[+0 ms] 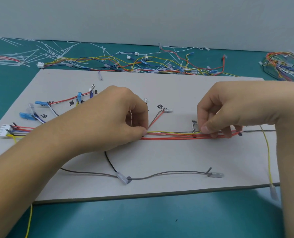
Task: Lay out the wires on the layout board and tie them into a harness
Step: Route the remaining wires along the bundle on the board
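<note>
We pinch the wire bundle (170, 136) at both ends, left hand (118, 117) and right hand (228, 114). It runs left-right between them, with a grey wire (177, 172) slack below.

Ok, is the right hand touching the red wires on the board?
Touching. The head view shows the right hand pinching the red wires between thumb and fingertips, on the layout board.

1. Layout board (160, 93) fills mid frame, on teal mat (142, 220).
2. L hand (112, 117), centre, pinches red wire bundle (173, 136); R hand (228, 109), centre-right, pinches same bundle further right.
3. White connector (4, 130) at left edge; blue terminals (41, 103) upper left of board.
4. Grey wire (177, 172) lies across lower board; yellow wire (268, 155) hangs off its right edge.
5. Loose wires (142, 64) + cable ties (39, 50) along top, beyond board.
</note>
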Motion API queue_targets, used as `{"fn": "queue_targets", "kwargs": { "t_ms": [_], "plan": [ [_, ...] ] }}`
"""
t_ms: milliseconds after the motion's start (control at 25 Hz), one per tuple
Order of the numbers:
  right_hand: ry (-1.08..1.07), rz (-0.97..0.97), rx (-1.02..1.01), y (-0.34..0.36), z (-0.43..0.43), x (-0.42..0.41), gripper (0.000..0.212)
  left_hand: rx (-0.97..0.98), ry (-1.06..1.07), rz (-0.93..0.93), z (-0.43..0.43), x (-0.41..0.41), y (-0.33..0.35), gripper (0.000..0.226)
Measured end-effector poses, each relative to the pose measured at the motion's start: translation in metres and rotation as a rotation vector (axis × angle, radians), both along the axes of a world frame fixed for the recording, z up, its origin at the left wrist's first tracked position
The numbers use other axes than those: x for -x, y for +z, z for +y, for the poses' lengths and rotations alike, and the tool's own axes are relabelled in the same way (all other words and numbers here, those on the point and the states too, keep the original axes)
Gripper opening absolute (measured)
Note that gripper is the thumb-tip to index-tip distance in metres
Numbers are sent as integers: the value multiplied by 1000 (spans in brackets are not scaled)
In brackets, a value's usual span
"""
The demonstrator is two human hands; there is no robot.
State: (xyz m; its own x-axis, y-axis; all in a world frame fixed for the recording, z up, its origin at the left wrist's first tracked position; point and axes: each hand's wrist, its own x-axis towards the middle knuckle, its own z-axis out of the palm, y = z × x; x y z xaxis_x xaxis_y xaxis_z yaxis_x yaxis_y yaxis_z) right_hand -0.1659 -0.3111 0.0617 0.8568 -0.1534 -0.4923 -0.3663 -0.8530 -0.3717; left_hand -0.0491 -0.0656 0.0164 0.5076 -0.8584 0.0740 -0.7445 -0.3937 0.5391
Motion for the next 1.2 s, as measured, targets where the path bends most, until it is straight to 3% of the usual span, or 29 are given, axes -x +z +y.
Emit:
{"fn": "queue_targets", "kwargs": {
  "t_ms": [400,680,840,960,1080,1200],
  "plan": [
    [-28,-54,140,2,25,0,12,15,-16,6,-1,0,0,12],
    [51,-234,424,-3,43,-1,16,-10,-28,-26,-4,-1,3,13],
    [126,-208,395,0,41,0,16,-40,-43,-46,-4,-3,4,10],
    [162,-295,331,-6,51,-2,13,-110,-57,-58,11,-12,9,5],
    [203,-438,268,-20,68,-11,16,-254,-37,-88,32,-34,16,26],
    [176,-499,155,-25,75,-22,15,-335,9,26,48,-57,17,29]
  ]
}}
